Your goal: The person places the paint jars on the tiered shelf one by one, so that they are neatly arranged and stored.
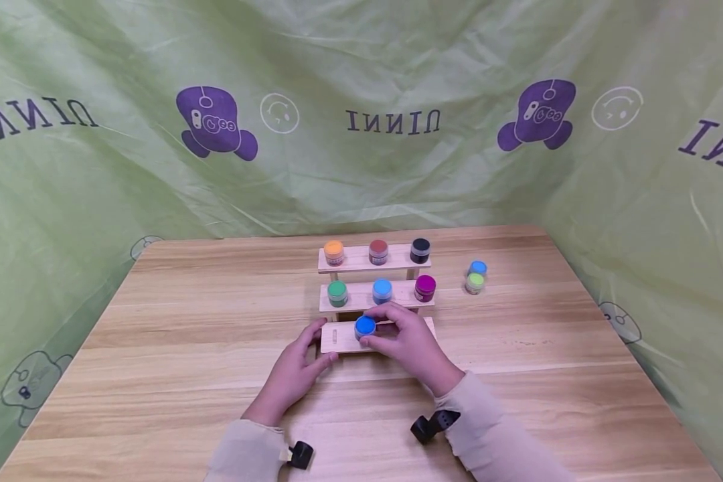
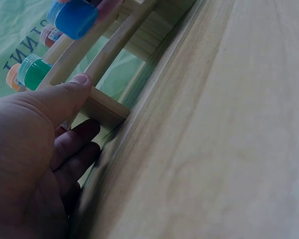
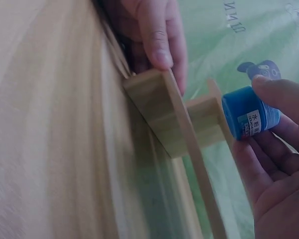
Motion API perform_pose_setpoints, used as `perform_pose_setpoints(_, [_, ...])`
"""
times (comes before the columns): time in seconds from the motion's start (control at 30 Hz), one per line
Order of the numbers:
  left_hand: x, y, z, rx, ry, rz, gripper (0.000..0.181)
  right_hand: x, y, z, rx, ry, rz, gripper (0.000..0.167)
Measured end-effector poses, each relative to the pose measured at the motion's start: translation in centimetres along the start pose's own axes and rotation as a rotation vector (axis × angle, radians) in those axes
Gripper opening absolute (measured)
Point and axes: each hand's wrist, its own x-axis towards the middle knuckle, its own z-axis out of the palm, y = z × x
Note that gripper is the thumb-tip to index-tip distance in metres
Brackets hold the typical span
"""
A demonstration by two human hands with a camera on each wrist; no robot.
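Note:
A small blue paint jar (image 1: 365,326) is pinched between the thumb and fingers of my right hand (image 1: 411,340). It is held over the lowest shelf of a three-tier wooden rack (image 1: 343,341). In the right wrist view the jar (image 3: 246,112) is tilted and its label shows. My left hand (image 1: 292,375) grips the left end of that lowest shelf, thumb at the front edge. Green (image 1: 337,293), light blue (image 1: 382,291) and purple (image 1: 425,288) jars stand on the middle shelf. Orange (image 1: 334,253), brown-red (image 1: 378,252) and black (image 1: 420,250) jars stand on the top one.
Right of the rack, another blue jar (image 1: 478,268) and a light green jar (image 1: 474,284) stand close together on the wooden table (image 1: 187,321). Green printed cloth (image 1: 313,181) hangs behind the table and on both sides.

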Motion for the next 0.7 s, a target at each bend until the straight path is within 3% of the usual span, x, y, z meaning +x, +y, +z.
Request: perform_pose_setpoints(0.7, [0.1, -0.2, 0.0, 0.000, -0.001, 0.028, 0.070, 0.7, 0.6, 2.8, -0.030, -0.040, 0.023, 0.034])
